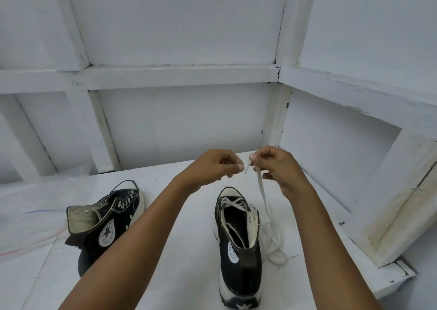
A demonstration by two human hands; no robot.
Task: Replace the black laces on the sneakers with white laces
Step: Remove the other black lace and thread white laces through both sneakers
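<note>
While our right hand (276, 165) pinches the white lace (261, 186) just below its tip between thumb and fingers, our left hand (217, 167) hangs just beside that tip, with the fingers curled and the thumb laid against the forefinger; we cannot tell if it holds anything. Both hands are raised above the white table (194, 238). From our right hand the lace drops down to a loose heap on the table, just to the right of the right shoe (238, 246). This black high-top stands upright with its toe away from us, and the lace crosses through its lowest eyelets near the white toe cap. On its side a round white patch carries letters that we read only partly as "STAR". The left shoe (104, 224) lies tilted on its side, well apart, with its tongue folded open and its metal eyelets showing. Its patch has a black star and the words "ALL STAR". Behind the table stands a white framed wall (179, 120).
</note>
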